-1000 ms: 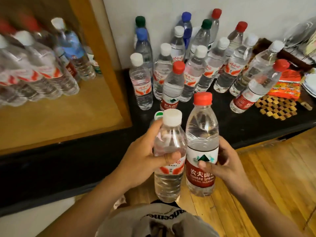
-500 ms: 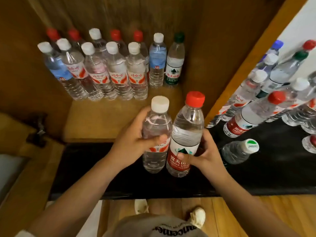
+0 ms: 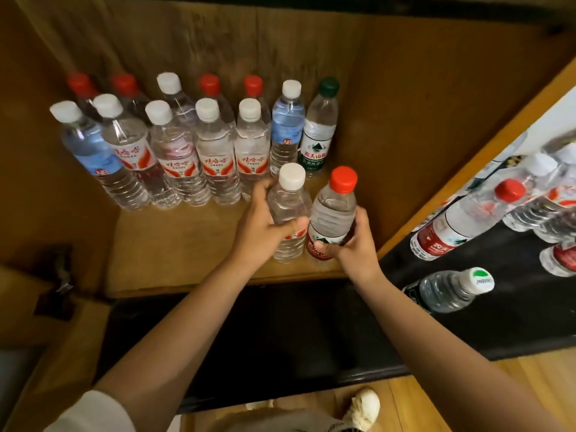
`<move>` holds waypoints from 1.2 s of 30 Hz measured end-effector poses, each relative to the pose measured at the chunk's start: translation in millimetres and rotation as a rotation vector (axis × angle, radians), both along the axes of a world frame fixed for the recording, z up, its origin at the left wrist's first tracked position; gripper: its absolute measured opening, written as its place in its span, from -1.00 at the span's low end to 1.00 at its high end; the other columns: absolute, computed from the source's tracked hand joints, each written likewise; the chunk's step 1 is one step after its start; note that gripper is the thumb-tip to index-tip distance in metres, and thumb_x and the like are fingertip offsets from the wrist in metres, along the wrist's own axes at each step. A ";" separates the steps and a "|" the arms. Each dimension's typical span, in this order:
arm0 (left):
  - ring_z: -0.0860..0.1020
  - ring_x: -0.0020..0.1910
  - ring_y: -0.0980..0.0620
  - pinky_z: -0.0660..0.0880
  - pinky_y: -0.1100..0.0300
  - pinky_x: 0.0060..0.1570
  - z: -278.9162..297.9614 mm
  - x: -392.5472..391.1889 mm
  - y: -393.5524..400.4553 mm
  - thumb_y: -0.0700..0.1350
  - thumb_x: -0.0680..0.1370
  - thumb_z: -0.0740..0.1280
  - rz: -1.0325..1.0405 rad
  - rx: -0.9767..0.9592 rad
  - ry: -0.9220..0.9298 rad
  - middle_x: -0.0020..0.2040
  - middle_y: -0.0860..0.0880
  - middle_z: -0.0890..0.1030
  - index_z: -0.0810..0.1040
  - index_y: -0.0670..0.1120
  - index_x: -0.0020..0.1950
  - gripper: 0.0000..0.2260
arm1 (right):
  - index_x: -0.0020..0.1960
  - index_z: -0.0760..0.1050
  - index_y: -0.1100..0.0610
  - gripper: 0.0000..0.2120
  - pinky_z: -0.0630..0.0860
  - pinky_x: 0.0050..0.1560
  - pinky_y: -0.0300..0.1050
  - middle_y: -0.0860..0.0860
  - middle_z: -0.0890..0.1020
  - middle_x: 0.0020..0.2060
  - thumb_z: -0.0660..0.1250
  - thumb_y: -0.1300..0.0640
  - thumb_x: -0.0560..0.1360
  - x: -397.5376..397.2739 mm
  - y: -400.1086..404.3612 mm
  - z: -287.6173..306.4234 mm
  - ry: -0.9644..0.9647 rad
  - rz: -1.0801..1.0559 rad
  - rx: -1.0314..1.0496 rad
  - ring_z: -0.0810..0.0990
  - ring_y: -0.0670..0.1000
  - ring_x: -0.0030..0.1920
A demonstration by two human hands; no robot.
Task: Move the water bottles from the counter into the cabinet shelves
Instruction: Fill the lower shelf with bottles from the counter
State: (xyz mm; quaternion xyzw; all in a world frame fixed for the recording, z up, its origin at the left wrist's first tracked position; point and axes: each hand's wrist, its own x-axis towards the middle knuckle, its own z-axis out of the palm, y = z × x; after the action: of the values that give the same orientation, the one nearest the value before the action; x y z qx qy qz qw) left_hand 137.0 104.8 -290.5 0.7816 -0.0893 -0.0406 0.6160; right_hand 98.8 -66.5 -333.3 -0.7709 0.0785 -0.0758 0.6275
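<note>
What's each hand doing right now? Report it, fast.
Left hand: fingers wrapped round the white-capped bottle.
Right hand: fingers wrapped round the red-capped bottle.

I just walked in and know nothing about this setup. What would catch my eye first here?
Two hands at the centre, each gripping a bottle over the front of the wooden shelf: the left hand holds a white-capped bottle, the right hand a red-capped bottle. Behind them, two rows of bottles stand at the shelf's back; more bottles crowd the black counter at right.
</note>
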 end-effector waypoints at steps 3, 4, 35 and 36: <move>0.52 0.19 0.05 0.44 -0.07 0.22 -4.2 2.0 -2.9 0.16 0.20 0.45 -0.017 -0.005 -0.008 0.14 0.14 0.52 0.25 0.14 0.21 -0.34 | 0.19 0.30 -0.05 -0.28 0.45 0.00 -0.45 -0.21 0.53 0.00 0.52 0.40 0.21 1.6 -1.6 -6.3 0.015 -0.034 -0.014 0.51 -0.38 0.03; 0.51 0.18 0.08 0.44 -0.05 0.22 -5.4 1.3 -3.6 0.16 0.20 0.45 -0.022 -0.004 -0.020 0.13 0.19 0.50 0.24 0.18 0.19 -0.36 | 0.21 0.29 -0.02 -0.28 0.46 0.03 -0.44 -0.21 0.52 0.01 0.53 0.39 0.21 1.0 -2.0 -7.3 0.018 -0.042 -0.012 0.50 -0.37 0.04; 0.61 -0.02 0.14 0.55 0.38 -0.21 -38.9 -36.9 -25.7 -0.07 0.54 0.26 0.217 -0.493 0.540 0.03 0.04 0.62 0.45 -0.08 0.27 -0.69 | 0.41 0.24 0.02 -0.36 0.40 0.33 -0.08 -0.07 0.48 0.30 0.39 0.07 0.38 -20.3 37.7 -5.0 0.032 -0.227 0.348 0.45 -0.18 0.28; 0.60 0.00 0.11 0.55 0.35 -0.18 -38.8 -33.5 -29.0 -0.07 0.55 0.26 0.248 -0.504 0.542 0.03 0.03 0.62 0.46 -0.09 0.27 -0.69 | 0.41 0.25 0.03 -0.37 0.41 0.30 -0.14 -0.09 0.49 0.27 0.39 0.08 0.39 -15.9 37.4 -6.2 0.031 -0.244 0.349 0.46 -0.22 0.25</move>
State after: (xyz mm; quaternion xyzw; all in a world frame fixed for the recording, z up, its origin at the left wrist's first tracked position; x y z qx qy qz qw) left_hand 103.5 75.8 -329.3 0.5715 0.1647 -0.1474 0.7903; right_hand 82.9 -29.0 -339.5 -0.6365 0.1927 -0.1245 0.7364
